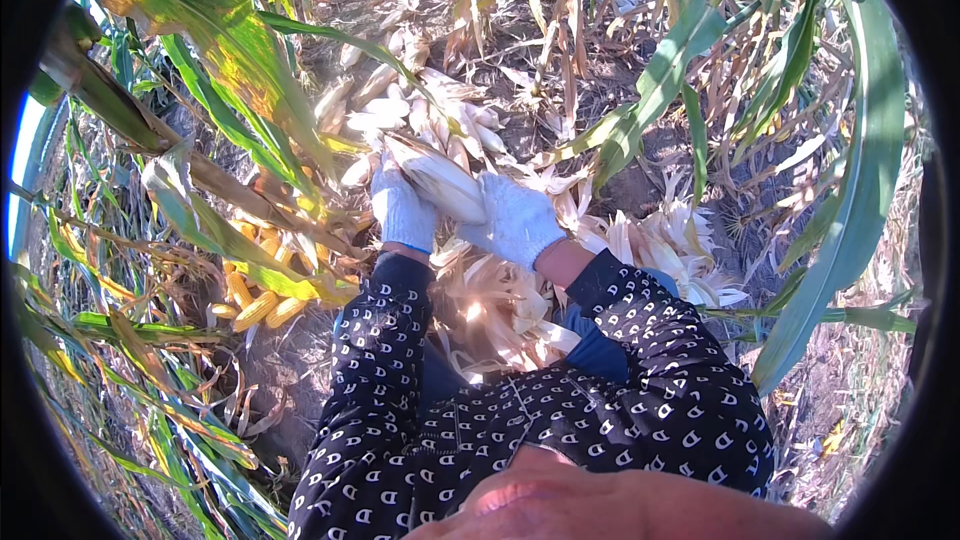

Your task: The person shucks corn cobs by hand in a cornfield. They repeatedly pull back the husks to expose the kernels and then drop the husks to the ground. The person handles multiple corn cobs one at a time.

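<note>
Between my two white-gloved hands lies an ear of corn [439, 174], still wrapped in its pale dry husk and tilted across from upper left to lower right. My left hand [403, 206] grips its upper-left side. The lower-right end is held in my right hand [517, 219]; the fingers there are partly hidden. Just beyond my hands is a heap of unhusked ears [420, 109]. Loose dry husks [499, 307] fill the space between my forearms and over my lap. Bare yellow corn cobs [259, 307] are piled on the ground to the left of my left forearm.
A leaning corn stalk [232, 191] with green and yellow leaves [247, 67] crosses the left side, partly covering the yellow cobs. More husks [667, 240] lie to the right. A long green leaf [840, 240] hangs at far right. Dry stalks [562, 22] stand at the back.
</note>
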A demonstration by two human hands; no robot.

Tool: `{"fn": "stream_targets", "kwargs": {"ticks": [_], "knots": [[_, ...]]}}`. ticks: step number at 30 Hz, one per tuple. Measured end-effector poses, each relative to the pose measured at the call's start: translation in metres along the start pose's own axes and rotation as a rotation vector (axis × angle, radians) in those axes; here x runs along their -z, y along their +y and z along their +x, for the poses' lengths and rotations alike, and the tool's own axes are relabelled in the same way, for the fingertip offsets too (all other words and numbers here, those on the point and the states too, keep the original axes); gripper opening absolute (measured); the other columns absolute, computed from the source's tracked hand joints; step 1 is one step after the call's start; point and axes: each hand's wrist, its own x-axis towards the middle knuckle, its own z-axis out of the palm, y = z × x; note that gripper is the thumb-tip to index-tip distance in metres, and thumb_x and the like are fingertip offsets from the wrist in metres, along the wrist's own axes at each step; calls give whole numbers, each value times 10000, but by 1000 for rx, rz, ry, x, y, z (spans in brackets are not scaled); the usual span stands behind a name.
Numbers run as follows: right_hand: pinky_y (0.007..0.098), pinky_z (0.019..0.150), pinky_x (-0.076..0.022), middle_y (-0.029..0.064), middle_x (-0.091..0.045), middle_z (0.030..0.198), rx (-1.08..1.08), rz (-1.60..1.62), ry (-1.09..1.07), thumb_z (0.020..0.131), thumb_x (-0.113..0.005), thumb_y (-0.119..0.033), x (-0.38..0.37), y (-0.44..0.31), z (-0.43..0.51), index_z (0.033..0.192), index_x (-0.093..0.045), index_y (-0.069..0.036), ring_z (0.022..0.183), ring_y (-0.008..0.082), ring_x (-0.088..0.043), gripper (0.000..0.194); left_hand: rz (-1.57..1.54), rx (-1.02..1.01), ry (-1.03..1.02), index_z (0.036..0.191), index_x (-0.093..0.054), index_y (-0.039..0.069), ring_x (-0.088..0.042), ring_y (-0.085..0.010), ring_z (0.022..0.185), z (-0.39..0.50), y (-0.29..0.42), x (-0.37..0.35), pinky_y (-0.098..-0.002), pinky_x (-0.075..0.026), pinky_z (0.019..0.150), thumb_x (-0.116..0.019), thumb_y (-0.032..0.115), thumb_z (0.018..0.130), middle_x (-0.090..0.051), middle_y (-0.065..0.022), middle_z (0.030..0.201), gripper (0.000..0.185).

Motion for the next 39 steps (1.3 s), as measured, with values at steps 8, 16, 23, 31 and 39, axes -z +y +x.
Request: {"fn": "stream_targets", "kwargs": {"ticks": [8, 16, 23, 31, 39], "knots": [[477, 919, -559, 235, -667, 1180, -58, 164, -61, 821, -750, -643, -20, 4, 11, 1355, -524, -5, 1104, 396, -676, 862, -99, 60, 6, 1175, -614, 78, -675, -236, 983, 11, -2, 6, -374, -570, 892, -447, 386, 1124, -692, -100, 1110, 353], [466, 1094, -468, 307, -580, 1427, -304, 469, -35, 823, -712, -716, -28, 12, 23, 1547, -416, 12, 1304, 441, -588, 1069, 705, -449, 112, 1028, -553, 44, -643, -176, 943, 19, 3, 13, -331, -562, 839, -445, 214, 1088, -635, -89, 971, 210], [471, 1108, -457, 283, -601, 1409, -205, 584, 54, 894, -677, -677, -41, -7, 18, 1503, -443, 19, 1315, 436, -577, 954, -15, -272, 130, 1074, -545, 59, -655, -233, 970, 31, -13, -4, -428, -580, 898, -426, 318, 1093, -624, -147, 1117, 286], [326, 772, -529, 90, -690, 1041, -627, 1496, 112, 1032, -623, -525, -43, -15, 21, 1278, -595, -24, 901, 176, -655, 559, -532, 84, -44, 873, -475, 51, -495, -178, 655, -7, -3, -45, -312, -498, 673, -355, 100, 1101, -509, -40, 739, 263], [264, 539, -430, -20, -665, 903, -664, 2175, -99, 1046, -602, -528, -77, 11, 41, 1046, -645, -179, 713, 67, -597, 352, -512, 275, -406, 990, -604, 103, -404, -96, 592, -50, -6, -65, -291, -418, 634, -459, 279, 1129, -455, 38, 700, 267]]}}
